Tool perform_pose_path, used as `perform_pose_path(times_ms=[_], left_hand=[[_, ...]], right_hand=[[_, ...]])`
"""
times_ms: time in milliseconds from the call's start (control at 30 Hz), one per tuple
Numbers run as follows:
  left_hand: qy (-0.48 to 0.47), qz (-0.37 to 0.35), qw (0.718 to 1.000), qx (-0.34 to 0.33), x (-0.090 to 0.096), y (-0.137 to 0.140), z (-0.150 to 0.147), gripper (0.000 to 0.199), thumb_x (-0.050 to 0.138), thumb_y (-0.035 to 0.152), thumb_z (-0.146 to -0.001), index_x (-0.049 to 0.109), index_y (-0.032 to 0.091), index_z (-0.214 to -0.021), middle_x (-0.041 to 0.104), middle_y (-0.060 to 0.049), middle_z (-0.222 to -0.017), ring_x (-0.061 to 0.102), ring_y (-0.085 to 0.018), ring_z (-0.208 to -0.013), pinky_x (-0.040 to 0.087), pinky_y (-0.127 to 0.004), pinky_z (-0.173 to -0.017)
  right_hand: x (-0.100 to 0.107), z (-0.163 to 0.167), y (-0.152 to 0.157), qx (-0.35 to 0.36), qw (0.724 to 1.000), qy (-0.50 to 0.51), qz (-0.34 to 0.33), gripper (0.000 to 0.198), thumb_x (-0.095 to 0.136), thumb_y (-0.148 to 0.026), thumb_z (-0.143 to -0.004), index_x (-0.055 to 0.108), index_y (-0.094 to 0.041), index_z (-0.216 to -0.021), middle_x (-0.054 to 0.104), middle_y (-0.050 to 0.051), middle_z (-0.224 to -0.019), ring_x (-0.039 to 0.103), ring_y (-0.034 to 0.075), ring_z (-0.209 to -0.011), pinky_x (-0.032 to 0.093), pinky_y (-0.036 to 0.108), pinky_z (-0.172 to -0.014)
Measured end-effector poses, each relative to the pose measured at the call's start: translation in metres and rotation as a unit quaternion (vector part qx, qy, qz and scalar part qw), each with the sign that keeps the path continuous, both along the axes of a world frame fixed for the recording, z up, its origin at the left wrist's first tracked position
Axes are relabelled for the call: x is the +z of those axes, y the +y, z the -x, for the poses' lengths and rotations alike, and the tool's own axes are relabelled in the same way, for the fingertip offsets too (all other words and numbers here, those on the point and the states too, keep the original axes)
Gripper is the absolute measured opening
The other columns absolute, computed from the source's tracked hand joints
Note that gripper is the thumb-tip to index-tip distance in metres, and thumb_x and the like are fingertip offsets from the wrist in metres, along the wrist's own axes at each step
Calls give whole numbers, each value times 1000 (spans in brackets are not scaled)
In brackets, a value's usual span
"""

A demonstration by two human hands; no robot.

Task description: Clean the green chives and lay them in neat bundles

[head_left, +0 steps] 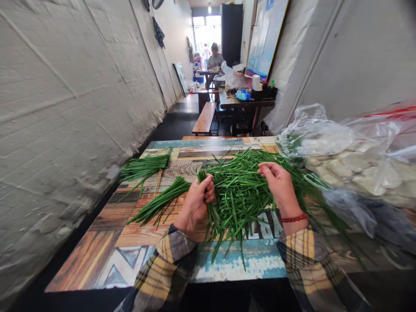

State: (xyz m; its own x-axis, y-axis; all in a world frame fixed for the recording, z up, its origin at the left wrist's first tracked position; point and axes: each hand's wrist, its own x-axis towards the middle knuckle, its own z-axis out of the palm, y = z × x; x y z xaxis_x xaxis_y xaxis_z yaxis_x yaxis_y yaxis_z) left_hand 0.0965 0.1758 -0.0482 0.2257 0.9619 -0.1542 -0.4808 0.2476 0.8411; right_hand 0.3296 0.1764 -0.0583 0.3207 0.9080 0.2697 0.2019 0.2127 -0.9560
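Note:
A loose heap of long green Chinese chives [240,190] lies across the middle of the patterned table [97,255]. My left hand [197,201] is closed around a small bunch of chives [202,175] at the heap's left edge, with the tips poking out above the fist. Over the heap's right part, my right hand [277,184] is pinched, thumb against fingers; whatever lies between them is too small to make out. A red bead bracelet circles that wrist. Left of my left hand rest a neat bundle of chives [160,199] and, farther back, a second bundle [146,167].
Clear plastic bags [354,151] with pale, flat round pieces fill the table's right side. A rough white wall [65,108] runs along the left. Beyond stand a bench [205,118], a dark table [247,103] with bags and boxes, and a seated person [215,58].

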Motion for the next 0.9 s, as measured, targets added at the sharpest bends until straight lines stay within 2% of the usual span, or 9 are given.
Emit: perform_pose_path(times_ms=[67,200,367,433,500,633,700,800,900], left_hand=[[3,-3,1000,-14,-2,0,0,30,72,36,-72,51,15,-79,29,11,-53,24,-2,-38,19,-14,-34],[17,-10,999,-34,-4,-2,-2,32,70,41,-74,53,15,-79,30,10,-52,24,-2,-38,17,-14,-35],[40,-17,998,-38,-6,-3,-3,31,68,42,-75,53,15,-80,31,10,-52,23,-2,-38,17,-15,-35],[47,-24,998,-42,-7,-3,-3,31,67,42,-77,53,15,-81,31,9,-53,24,-2,-38,16,-15,-35],[52,-26,997,-43,-8,-3,-3,30,66,42,-77,52,16,-80,30,10,-53,23,-2,-38,16,-15,-35],[61,-16,997,-38,-8,-3,-3,30,66,43,-77,51,16,-79,28,10,-52,21,-3,-38,16,-16,-35],[64,-18,997,-39,-8,-4,-4,30,66,43,-77,52,16,-80,28,10,-52,21,-3,-38,16,-16,-35],[68,-21,996,-43,-6,-5,-5,31,66,43,-77,53,16,-80,29,10,-53,22,-2,-39,16,-16,-36],[72,-21,996,-46,-5,-7,-6,32,68,45,-75,56,15,-80,28,10,-52,22,-2,-39,15,-16,-36]], right_hand=[[-1,-3,0,46,990,-129,18,21,55,-38,-83,66,-20,-87,68,5,-83,60,19,-78,43,33,-74],[-3,-3,-3,72,931,-358,29,16,56,-32,-83,67,-22,-86,67,5,-86,59,21,-81,42,34,-77],[-10,-3,-5,41,867,-496,26,16,63,-29,-78,67,-23,-92,67,6,-94,58,24,-90,41,36,-81],[-13,-3,-4,31,859,-510,18,11,63,-28,-79,67,-22,-88,67,6,-91,58,24,-88,41,36,-80],[-14,-4,-2,13,870,-492,-5,10,61,-28,-81,67,-22,-83,68,6,-89,59,23,-86,42,35,-80],[-11,-4,0,-15,912,-403,-74,19,56,-34,-85,68,-20,-83,70,6,-92,61,22,-87,43,37,-82],[-8,-2,-1,-12,937,-338,-87,21,56,-38,-85,69,-21,-82,71,6,-93,62,22,-87,44,37,-82],[-3,7,-5,15,981,-190,-35,25,59,-44,-82,69,-20,-85,71,5,-83,62,20,-75,46,33,-70],[1,21,-11,93,994,-32,50,33,64,-49,-76,68,-19,-89,69,2,-71,55,15,-58,41,27,-55]])
